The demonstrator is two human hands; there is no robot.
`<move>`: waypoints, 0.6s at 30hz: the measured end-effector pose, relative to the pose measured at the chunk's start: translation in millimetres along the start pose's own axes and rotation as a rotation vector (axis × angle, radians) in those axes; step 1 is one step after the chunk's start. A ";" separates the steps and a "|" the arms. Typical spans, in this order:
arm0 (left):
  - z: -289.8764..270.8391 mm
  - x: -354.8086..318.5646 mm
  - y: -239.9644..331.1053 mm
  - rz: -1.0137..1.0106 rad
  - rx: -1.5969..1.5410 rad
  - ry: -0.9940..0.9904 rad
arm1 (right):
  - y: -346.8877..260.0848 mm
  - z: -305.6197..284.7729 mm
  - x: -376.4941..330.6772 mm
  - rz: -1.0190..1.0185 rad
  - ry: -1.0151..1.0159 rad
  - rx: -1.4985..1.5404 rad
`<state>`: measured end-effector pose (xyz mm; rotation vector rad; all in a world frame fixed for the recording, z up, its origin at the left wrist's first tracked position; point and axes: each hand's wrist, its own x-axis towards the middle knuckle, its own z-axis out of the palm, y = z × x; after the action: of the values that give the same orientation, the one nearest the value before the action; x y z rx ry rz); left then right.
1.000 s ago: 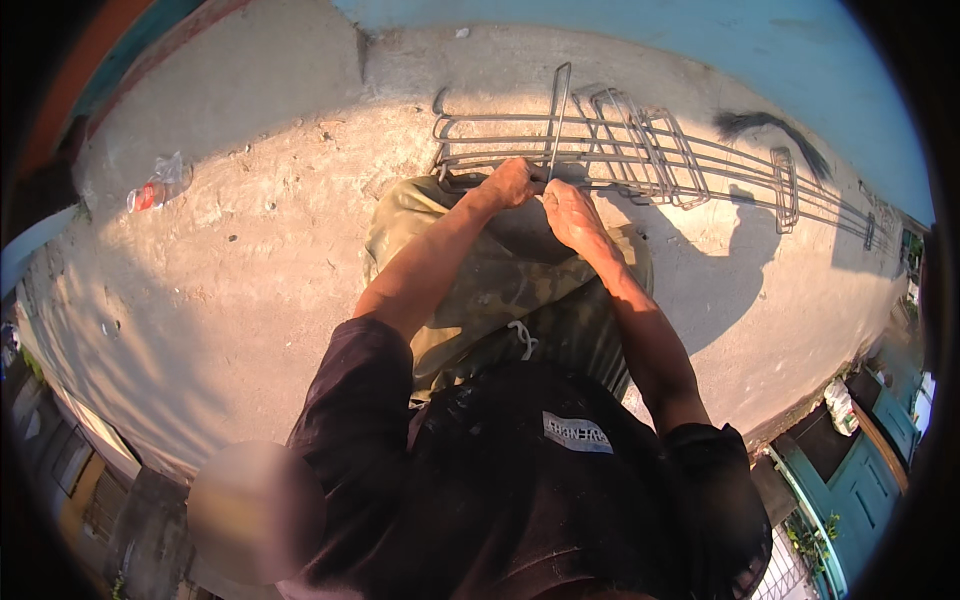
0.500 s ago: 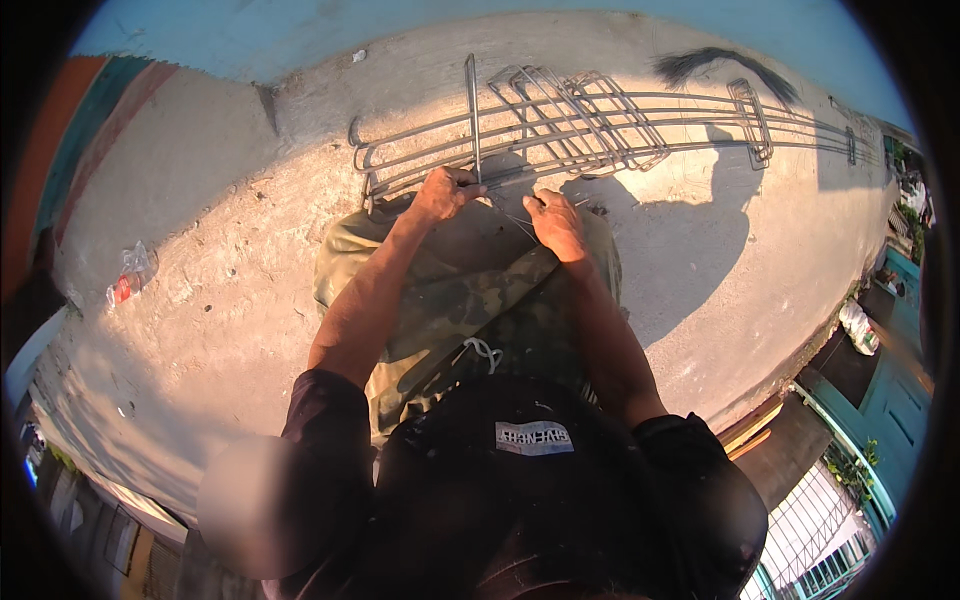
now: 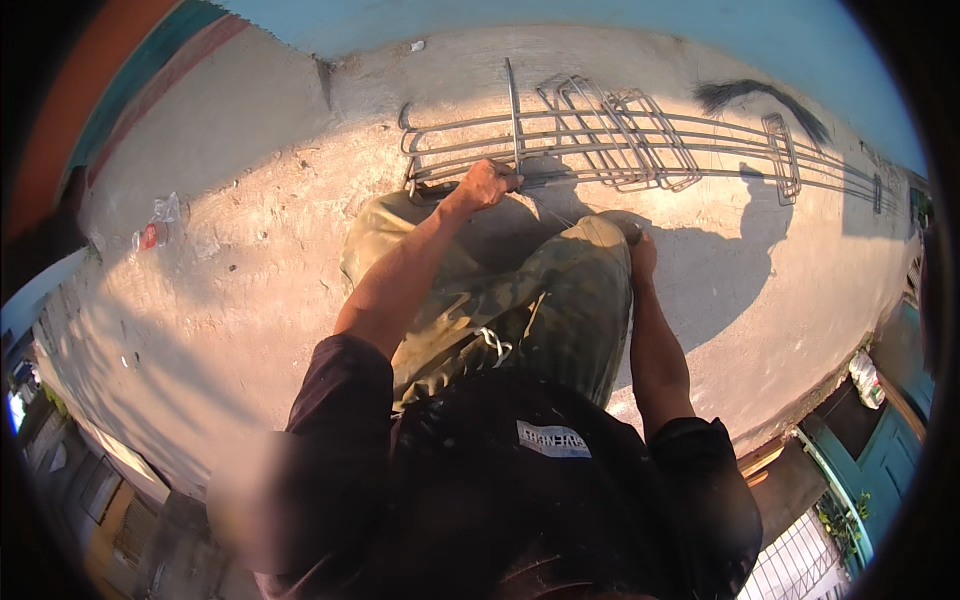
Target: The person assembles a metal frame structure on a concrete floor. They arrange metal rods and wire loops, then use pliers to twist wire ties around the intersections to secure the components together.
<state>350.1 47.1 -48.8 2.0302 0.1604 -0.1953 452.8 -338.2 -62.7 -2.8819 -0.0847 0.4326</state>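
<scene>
Head view: left hand [image 3: 487, 184] fingers around grey rebar cage [image 3: 600, 140]; right hand [image 3: 642, 254] fingers unclear.

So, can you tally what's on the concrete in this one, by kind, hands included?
Hands: 2, left hand gripping the steel bar cage, right hand down by the knee
Steel bar cage: 1
Upright steel bar: 1
Crumpled plastic litter: 1
White bag at the lower edge: 1
Total: 6
</scene>
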 end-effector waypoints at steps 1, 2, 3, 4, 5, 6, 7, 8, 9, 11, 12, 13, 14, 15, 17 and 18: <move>1.5 -1.5 -0.6 0.095 0.064 0.035 | -3.4 -1.5 -4.2 -0.017 0.086 0.047; 2.2 -2.6 -1.5 0.158 0.079 0.036 | -5.0 -6.9 -6.4 -0.048 0.073 0.185; 0.3 -4.3 -6.7 0.220 0.100 0.037 | -14.4 -19.3 -8.6 -0.080 0.058 0.329; -3.8 -2.1 -9.1 0.290 0.124 0.036 | -29.8 -37.8 -7.2 -0.110 0.050 0.475; -10.0 1.9 -0.9 0.111 0.018 -0.019 | -43.7 -61.5 -1.2 -0.153 0.005 0.531; -17.7 5.0 14.6 -0.068 -0.088 -0.074 | -59.1 -89.2 4.9 -0.197 -0.040 0.587; -19.9 2.5 23.8 -0.260 -0.199 -0.130 | -81.6 -116.8 15.4 -0.172 -0.023 0.489; -21.0 0.7 18.0 -0.241 -0.146 -0.136 | -115.9 -151.8 17.7 -0.124 -0.072 0.430; -21.6 4.5 18.0 -0.226 -0.207 -0.201 | -118.1 -172.7 25.2 -0.215 -0.109 0.304; -22.2 -2.7 17.1 -0.157 -0.241 -0.126 | -131.5 -200.3 14.0 -0.254 -0.318 0.075; -23.8 -0.3 21.7 -0.165 -0.222 -0.163 | -127.1 -201.8 6.4 -0.199 -0.458 0.133; -24.9 3.4 24.3 -0.175 -0.200 -0.199 | -119.5 -194.4 -0.9 -0.142 -0.598 0.194; -25.8 7.3 26.7 -0.184 -0.179 -0.237 | -113.7 -191.0 -4.6 -0.081 -0.737 0.255; -26.1 8.9 24.5 -0.163 -0.175 -0.238 | -126.7 -193.5 -8.3 -0.072 -0.784 0.308; -19.5 11.0 14.4 -0.129 -0.171 -0.255 | -154.8 -195.9 -25.5 -0.036 -0.887 0.420; -4.7 15.8 -39.1 0.102 -0.046 -0.216 | -172.4 -189.4 -18.3 -0.322 -0.873 0.246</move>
<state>358.1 69.4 -84.1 1.9511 -0.0735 -0.3413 487.3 -212.5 158.5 -2.1792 -0.5722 1.4581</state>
